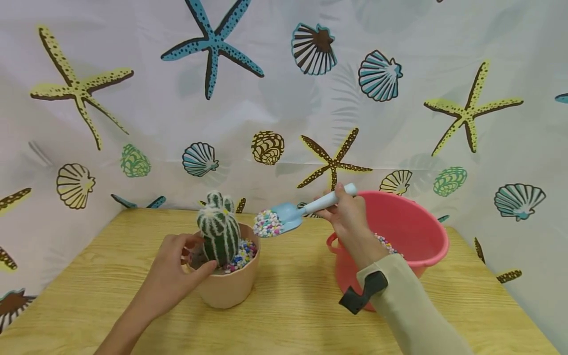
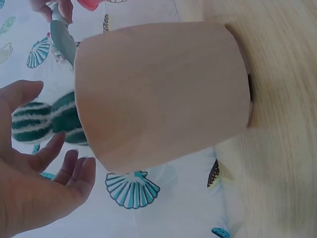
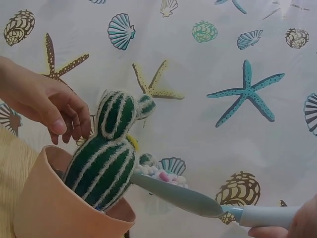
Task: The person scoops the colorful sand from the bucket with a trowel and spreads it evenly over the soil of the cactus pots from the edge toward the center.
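- peach-coloured, smooth, tapered planter pot (image 1: 228,293): upright on pale wood-grain counter (image 1: 293,315), left of centre, mouth up.
- green, ribbed, fuzzy cactus with white stripes (image 1: 218,234): set in the pot, rising above the rim; dark grey fill at left of base.
- small, smooth, multicoloured pebbles (image 1: 245,254): bedded in the pot along the cactus's right side, probably as topping and support.
- left hand (image 1: 172,264): fingers spread and loosely curved, gripping nothing; placed around the cactus, thumb near the pot's rim, perhaps to steady or guard; contact with the cactus not certain.
- coral-red, round, flared plastic bucket with side handle (image 1: 404,212): on the counter at right, wide mouth upward; more pebbles inside, apparently as supply, within easy reach.
- light-blue scoop with pale, rounded handle (image 1: 290,216): held in mid-air between pot and bucket, tip just beside the pot's rim; pebbles heaped toward the front, blade near level, presumably against spilling.
- right hand (image 1: 352,219): wrapped round the scoop's handle, well behind the load, likely for control of tilt.
- light-beige sleeve (image 1: 414,301) with black strap (image 1: 374,286): at right wrist.
- white cloth printed with starfish and seashells (image 1: 275,103): hung behind the counter as backdrop.
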A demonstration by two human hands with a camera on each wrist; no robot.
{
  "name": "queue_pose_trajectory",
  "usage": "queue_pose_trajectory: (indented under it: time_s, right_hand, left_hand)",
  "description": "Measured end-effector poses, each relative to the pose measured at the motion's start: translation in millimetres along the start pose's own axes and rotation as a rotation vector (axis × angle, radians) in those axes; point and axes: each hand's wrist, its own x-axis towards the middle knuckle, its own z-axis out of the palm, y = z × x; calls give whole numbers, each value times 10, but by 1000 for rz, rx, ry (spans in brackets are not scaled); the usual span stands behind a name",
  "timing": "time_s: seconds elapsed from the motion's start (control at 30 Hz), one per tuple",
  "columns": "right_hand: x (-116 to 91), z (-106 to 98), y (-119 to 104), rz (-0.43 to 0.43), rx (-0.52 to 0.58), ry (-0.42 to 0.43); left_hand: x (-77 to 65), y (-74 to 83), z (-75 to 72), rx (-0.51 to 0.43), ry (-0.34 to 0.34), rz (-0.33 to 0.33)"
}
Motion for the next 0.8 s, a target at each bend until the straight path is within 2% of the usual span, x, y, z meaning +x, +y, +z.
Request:
queue_pose_trajectory:
  time_s: [0.2,0.33,0.57,0.8]
  right_hand:
    - [-20,25,35,5,-21,-16]
    - [-32,27,64,6,-35,-29]
    - [-24,52,120,-2,-47,-37]
    - [-12,84,192,-26,-57,-36]
  left_hand:
    - [14,-97,-43,-17,-44,-119]
    - [30,-180,-44,-58,-89,-153]
    - [103,-357,-34,-162,-223,-145]
    - [162,-465,-8,-101,-298,-119]
